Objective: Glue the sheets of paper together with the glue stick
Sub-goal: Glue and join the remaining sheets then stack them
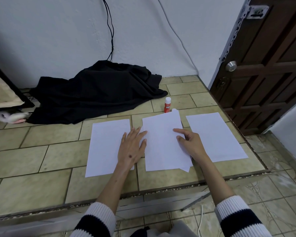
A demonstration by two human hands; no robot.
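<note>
Tiled flooring (41, 161) held 3 groups of white paper. Flat and unclenched, the left hand (132, 147) bridged the left sheet (106, 147) and the middle stack (162, 147); the right hand (190, 142) pressed loosely there, grasping nothing. Beyond stood the glue stick (167, 104), upright, capped.

paper stacks (161, 144): 3 | glue stick (167, 105): 1 | black cloth (96, 93): 1 | hands (132, 147): 2
</note>
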